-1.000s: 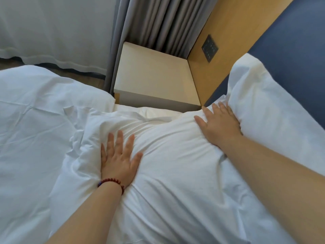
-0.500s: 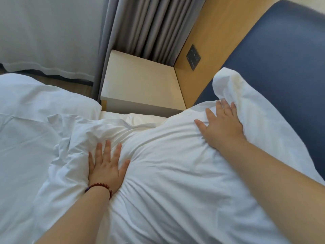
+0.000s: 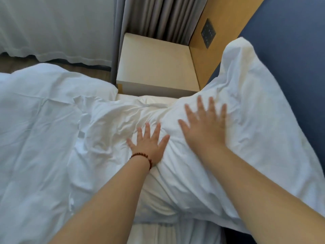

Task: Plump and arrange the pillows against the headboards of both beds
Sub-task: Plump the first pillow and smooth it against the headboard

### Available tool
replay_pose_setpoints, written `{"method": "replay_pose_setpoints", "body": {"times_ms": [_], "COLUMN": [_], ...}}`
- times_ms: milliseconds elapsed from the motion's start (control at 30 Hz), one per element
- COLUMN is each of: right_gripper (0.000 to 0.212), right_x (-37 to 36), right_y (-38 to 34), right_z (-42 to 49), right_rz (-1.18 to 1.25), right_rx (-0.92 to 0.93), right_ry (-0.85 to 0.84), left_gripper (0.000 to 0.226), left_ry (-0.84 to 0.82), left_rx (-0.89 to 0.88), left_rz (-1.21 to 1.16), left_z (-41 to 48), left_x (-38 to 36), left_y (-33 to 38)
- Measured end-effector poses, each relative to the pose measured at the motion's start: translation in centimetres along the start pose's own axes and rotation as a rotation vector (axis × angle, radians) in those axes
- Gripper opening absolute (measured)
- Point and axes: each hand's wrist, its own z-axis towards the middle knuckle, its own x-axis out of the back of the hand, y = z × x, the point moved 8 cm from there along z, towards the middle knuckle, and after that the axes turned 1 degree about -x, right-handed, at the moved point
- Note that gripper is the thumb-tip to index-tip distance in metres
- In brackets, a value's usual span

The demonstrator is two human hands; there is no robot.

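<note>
A white pillow [image 3: 246, 138] lies across the head of the bed, its far corner propped against the blue padded headboard [image 3: 290, 50]. My left hand [image 3: 149, 145], with a red bead bracelet at the wrist, presses flat into the pillow's left side, fingers spread. My right hand [image 3: 205, 127] is flat with fingers spread over the pillow's middle; it is blurred, and I cannot tell whether it touches the cloth. The pillowcase's loose left end [image 3: 98, 120] is crumpled.
A white duvet [image 3: 35, 129] covers the bed on the left. A beige bedside table [image 3: 154, 64] stands behind the pillow, beside a wooden wall panel with a dark switch plate [image 3: 208, 33]. Grey curtains [image 3: 161, 14] hang behind it.
Both hands have moved inward toward the pillow's middle. My right hand has left the pillow's far corner by the headboard and is blurred with motion. The view has tilted.
</note>
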Motion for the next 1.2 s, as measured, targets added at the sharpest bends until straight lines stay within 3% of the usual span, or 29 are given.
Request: {"method": "replay_pose_setpoints", "body": {"times_ms": [100, 167, 233, 367, 500, 567, 633, 767, 867, 1033, 1133, 1200], "right_gripper": [0.067, 0.071, 0.069, 0.068, 0.064, 0.066, 0.073, 0.072, 0.070, 0.080, 0.080, 0.078], "right_x": [-3.2, -5.0, -6.3, -6.8, -5.2, -4.3, -5.7, -8.9, -9.1, -7.8, -7.9, -8.4], "right_y": [-2.9, -1.4, -0.8, -1.4, -4.7, -11.0, -15.0, -13.6, -14.3, -18.9, -21.8, -22.6], "right_z": [-2.7, -3.1, -2.9, -2.9, -5.3, -7.7, -9.4, -9.3, -9.9, -14.5, -18.2, -19.6], "right_rz": [0.050, 0.043, 0.029, 0.023, 0.134, 0.234, 0.185, 0.099, 0.069, 0.375, 0.490, 0.526], "right_rx": [0.174, 0.151, 0.146, 0.112, -0.027, 0.137, 0.289, 0.273, 0.207, 0.120, 0.120, 0.054], "right_ry": [-0.082, -0.101, -0.092, -0.094, -0.070, -0.053, -0.115, -0.172, -0.194, -0.242, -0.207, -0.178], "left_gripper": [0.066, 0.070, 0.074, 0.071, 0.068, 0.068, 0.072, 0.066, 0.059, 0.065, 0.066, 0.050], "left_ry": [0.096, 0.168, 0.132, 0.094, 0.261, 0.203, 0.185, 0.348, 0.391, 0.324, 0.252, 0.155], "left_rx": [-0.039, 0.019, 0.061, 0.035, 0.073, 0.073, 0.075, 0.235, 0.195, 0.432, 0.447, 0.399], "left_rz": [0.171, 0.323, 0.359, 0.324, 0.366, 0.344, 0.311, -0.103, -0.396, -0.937, -1.177, -1.200], "left_z": [-2.8, -5.5, -6.6, -5.2, -9.3, -11.3, -11.5, -13.4, -16.0, -16.5, -15.9, -15.9], "left_x": [1.8, 2.3, 1.9, 2.0, 3.4, 2.3, 2.3, 6.0, 6.1, 3.1, 1.9, 1.0], "left_y": [-2.6, -7.6, -11.5, -10.8, -11.0, -13.3, -16.7, -24.2, -24.4, -24.7, -25.9, -25.7]}}
